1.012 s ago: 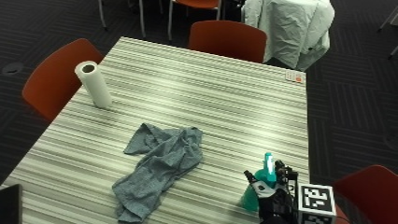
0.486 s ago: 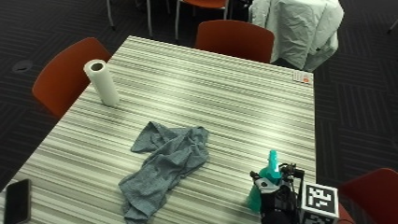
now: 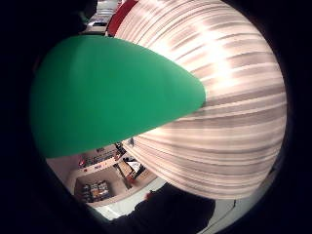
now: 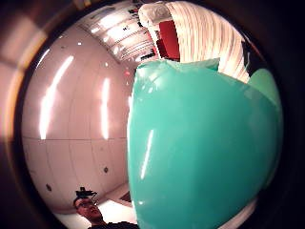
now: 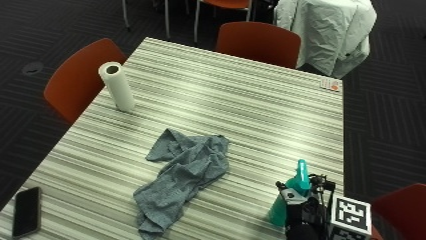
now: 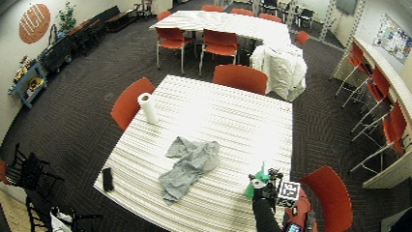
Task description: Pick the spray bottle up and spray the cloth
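The green spray bottle stands upright near the table's near right corner, its nozzle pointing up. My gloved right hand wraps its fingers round the bottle's neck and body from the table-edge side. The bottle's green body fills much of the little finger side palm view above the striped table, and its teal shoulder fills the thumb side view. A crumpled grey-blue cloth lies on the middle of the table, to the left of the bottle and apart from it. In the wide view the bottle stands beside the cloth.
A white paper towel roll stands at the table's left edge. A black phone lies at the near left corner, and a small card at the far right corner. Red chairs ring the striped table.
The outside camera has shifted, so the whole picture moved. The bottle, the hand on it and the cloth stay where they were.
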The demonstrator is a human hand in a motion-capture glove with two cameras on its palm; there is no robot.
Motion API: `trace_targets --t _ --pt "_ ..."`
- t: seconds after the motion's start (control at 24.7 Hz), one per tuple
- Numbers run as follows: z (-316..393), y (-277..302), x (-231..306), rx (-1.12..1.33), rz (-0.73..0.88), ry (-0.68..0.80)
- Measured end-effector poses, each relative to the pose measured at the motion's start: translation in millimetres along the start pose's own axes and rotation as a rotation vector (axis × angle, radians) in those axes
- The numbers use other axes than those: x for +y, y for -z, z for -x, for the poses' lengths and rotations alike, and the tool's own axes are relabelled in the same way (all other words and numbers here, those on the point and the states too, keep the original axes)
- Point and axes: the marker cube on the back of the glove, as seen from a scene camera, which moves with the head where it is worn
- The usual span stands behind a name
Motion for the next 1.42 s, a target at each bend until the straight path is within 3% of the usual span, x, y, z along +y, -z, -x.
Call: trace_targets --t 0.73,1.01,1.42 --pt "99.5 4.5 -22.2 0.09 0.016 0.161" --pt "122.3 -57.9 9.1 0.08 0.203 0.116" --pt "123.0 -109.9 1.6 0.202 0.367 0.139"
